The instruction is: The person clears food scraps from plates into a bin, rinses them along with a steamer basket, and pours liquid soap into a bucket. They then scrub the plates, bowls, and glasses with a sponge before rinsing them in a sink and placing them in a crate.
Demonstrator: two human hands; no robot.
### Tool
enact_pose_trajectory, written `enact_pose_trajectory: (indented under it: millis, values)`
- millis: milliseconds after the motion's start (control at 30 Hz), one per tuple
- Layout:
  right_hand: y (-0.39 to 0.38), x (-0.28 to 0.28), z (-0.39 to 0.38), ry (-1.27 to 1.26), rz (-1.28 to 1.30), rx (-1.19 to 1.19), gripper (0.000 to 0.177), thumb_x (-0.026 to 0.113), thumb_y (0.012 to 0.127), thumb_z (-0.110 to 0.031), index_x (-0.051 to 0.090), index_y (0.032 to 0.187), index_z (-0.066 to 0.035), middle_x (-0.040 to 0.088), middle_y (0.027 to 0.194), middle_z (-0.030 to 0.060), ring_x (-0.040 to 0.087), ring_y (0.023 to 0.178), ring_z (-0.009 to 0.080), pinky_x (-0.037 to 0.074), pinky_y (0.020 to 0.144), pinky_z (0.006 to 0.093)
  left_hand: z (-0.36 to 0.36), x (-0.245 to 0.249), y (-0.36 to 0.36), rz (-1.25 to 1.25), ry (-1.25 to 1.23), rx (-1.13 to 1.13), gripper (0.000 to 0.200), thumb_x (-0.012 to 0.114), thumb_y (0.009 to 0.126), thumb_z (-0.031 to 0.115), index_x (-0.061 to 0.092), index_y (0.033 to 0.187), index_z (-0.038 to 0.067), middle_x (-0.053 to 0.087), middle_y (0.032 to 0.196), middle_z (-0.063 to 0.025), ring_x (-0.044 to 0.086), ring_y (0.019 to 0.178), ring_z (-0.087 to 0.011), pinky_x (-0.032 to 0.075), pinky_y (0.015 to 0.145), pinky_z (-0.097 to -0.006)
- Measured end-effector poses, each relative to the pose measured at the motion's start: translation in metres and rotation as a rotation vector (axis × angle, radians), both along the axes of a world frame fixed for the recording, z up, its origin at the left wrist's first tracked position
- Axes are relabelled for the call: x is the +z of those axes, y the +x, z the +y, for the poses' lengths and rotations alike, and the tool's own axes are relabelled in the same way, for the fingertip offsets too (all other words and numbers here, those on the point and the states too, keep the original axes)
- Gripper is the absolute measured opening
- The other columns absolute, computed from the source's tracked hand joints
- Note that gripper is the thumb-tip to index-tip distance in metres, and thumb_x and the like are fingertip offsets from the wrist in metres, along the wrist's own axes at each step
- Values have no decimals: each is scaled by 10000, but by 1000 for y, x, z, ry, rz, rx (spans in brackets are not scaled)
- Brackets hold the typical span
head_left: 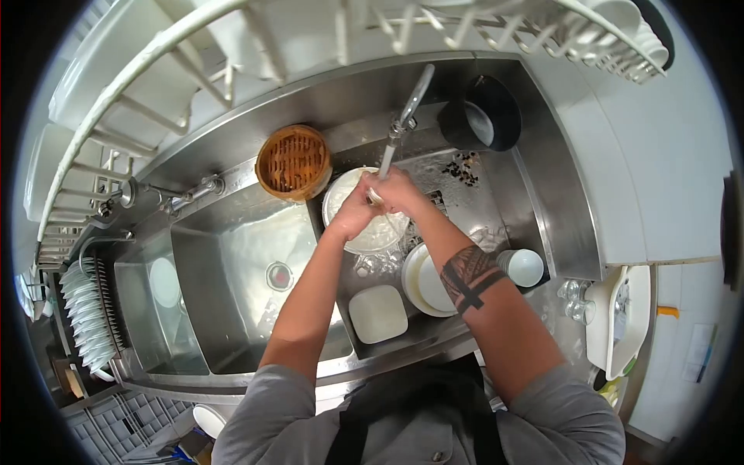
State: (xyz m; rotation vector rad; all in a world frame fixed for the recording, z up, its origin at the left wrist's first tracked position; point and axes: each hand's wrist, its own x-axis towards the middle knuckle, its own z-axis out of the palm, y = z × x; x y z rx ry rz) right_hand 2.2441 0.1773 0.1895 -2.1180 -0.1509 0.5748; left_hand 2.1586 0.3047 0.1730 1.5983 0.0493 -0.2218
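Note:
Under the faucet, my left hand and my right hand come together with curled fingers. Between them shows the edge of a small pale round object; I cannot tell its kind. Directly below my hands sits a large round white container with cloudy, foamy water in it. To its right, near my right forearm, lie stacked white plates. A square white dish rests closer to my body.
A bamboo steamer stands at the back left, and a black pot at the back right. Dark food scraps lie on the sink floor. White bowls sit at the right. A white wire rack arches overhead.

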Motion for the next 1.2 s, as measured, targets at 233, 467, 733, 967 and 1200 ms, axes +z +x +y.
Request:
enact_pose_trajectory:
  millis: [233,467,733,967,1200]
  values:
    - [7,19,0,460,655,-6,485,777,926,-400,652,1253,-64,697,1141,95,697,959,238,585,706,392,-2,9,2,-13,218,239,737,909,754,152,577,1404,53,644,1322,-103,647,1104,-232,530,960,-355]
    - [6,28,-7,681,722,-244,549,663,987,-565,609,1241,-82,677,1166,110,698,1037,296,592,839,558,3,4,-3,-83,-74,232,762,909,786,192,553,1452,88,648,1318,-95,642,1144,-219,524,990,-355]
    - [6,43,-13,642,814,-273,551,505,1068,-541,524,1394,-97,627,1284,150,663,1128,378,560,917,686,-4,27,0,-70,-44,223,574,864,860,197,597,1357,96,674,1193,-57,646,1078,-155,541,906,-299]
    - [3,18,-15,774,807,-310,355,457,1083,-352,532,1351,-131,623,1289,165,633,1175,394,508,957,715,-9,5,20,145,251,343,394,825,904,241,646,1223,93,725,1149,-118,690,1048,-237,540,920,-361]
    - [13,45,4,724,816,-476,524,429,1098,-489,518,1432,-95,621,1329,151,628,1188,333,531,932,643,-5,18,11,-55,51,285,303,686,1031,237,612,1305,129,687,1088,-79,674,898,-134,578,775,-318]
